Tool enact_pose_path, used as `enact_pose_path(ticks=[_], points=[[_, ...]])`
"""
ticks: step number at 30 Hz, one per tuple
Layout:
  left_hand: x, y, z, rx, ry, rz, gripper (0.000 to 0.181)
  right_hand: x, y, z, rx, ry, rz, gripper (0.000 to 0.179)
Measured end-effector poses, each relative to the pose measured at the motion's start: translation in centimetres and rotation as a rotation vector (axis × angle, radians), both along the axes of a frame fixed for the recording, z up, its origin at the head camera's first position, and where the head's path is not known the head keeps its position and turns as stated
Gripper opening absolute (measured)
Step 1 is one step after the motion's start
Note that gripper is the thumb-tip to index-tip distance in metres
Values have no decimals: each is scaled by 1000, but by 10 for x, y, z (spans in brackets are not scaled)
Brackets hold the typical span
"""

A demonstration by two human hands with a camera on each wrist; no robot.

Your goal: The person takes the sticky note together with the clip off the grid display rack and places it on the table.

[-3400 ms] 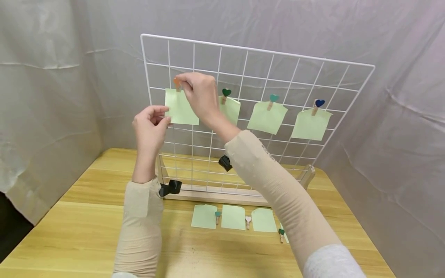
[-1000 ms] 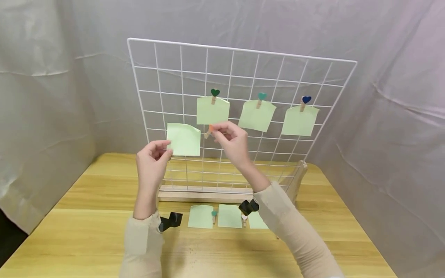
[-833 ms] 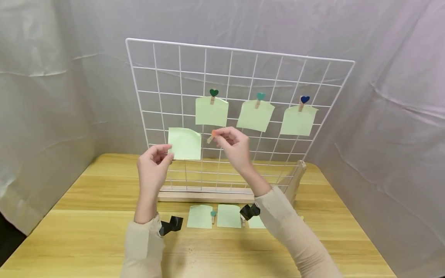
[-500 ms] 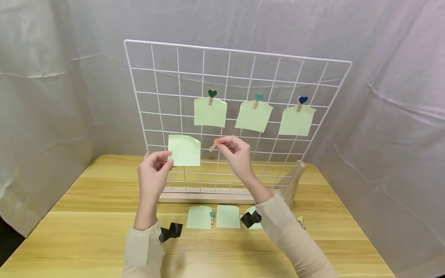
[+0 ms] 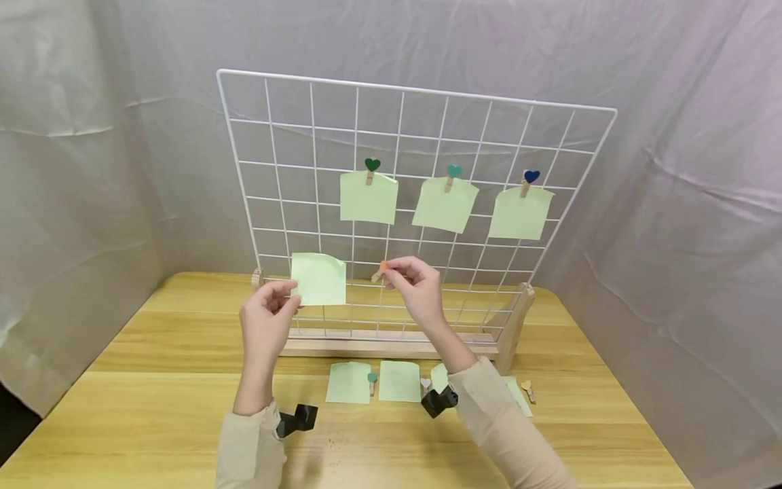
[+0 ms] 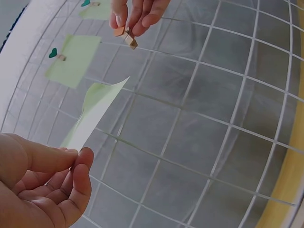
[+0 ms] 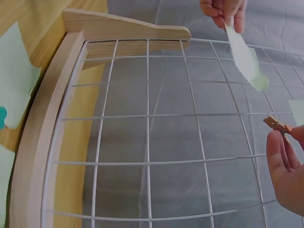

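Note:
My left hand (image 5: 267, 322) pinches a pale green sticky note (image 5: 319, 280) by its left edge, held in front of the white wire grid (image 5: 418, 88). In the left wrist view the note (image 6: 97, 114) shows nearly edge-on, with its far corner bent. My right hand (image 5: 423, 291) pinches a small wooden clothespin (image 5: 378, 274) with an orange top, a short way right of the note. The right wrist view shows the clothespin (image 7: 276, 125) between thumb and fingers, its wooden end pointing away from the fingers.
Three green notes hang on the grid under heart clothespins: dark green (image 5: 372, 164), teal (image 5: 454, 170) and blue (image 5: 531, 176). Below the grid's wooden base (image 5: 366, 348), several more notes and clothespins lie on the table (image 5: 153, 407). A yellow-heart clothespin (image 5: 529, 390) lies at right.
The orange clothespin and the note at the grid's upper left have come off the wire. Both hands have carried them down, the right hand also to the right.

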State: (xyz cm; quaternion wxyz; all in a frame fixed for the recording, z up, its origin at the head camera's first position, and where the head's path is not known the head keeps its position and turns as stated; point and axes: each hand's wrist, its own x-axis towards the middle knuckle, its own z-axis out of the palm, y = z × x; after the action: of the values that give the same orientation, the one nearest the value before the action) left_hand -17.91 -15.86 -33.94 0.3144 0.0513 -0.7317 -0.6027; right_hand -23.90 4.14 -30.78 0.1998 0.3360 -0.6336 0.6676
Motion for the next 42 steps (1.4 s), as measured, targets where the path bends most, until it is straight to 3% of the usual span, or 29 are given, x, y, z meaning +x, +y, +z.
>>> enact_pose_path(ticks=[11,20,31,42], points=[[2,-3,-12,17,-64,3,17,3,-2,-12,15,-88,-50,7],[6,-7,-21,7,-77,9,16,4,-11,-28,53,-133,-20,7],[8,-14,-35,-23,-162,34,15,4,-20,-47,34,-229,-25,9],[9,-17,-51,-4,-212,11,16,7,-28,-66,76,-334,-52,10]])
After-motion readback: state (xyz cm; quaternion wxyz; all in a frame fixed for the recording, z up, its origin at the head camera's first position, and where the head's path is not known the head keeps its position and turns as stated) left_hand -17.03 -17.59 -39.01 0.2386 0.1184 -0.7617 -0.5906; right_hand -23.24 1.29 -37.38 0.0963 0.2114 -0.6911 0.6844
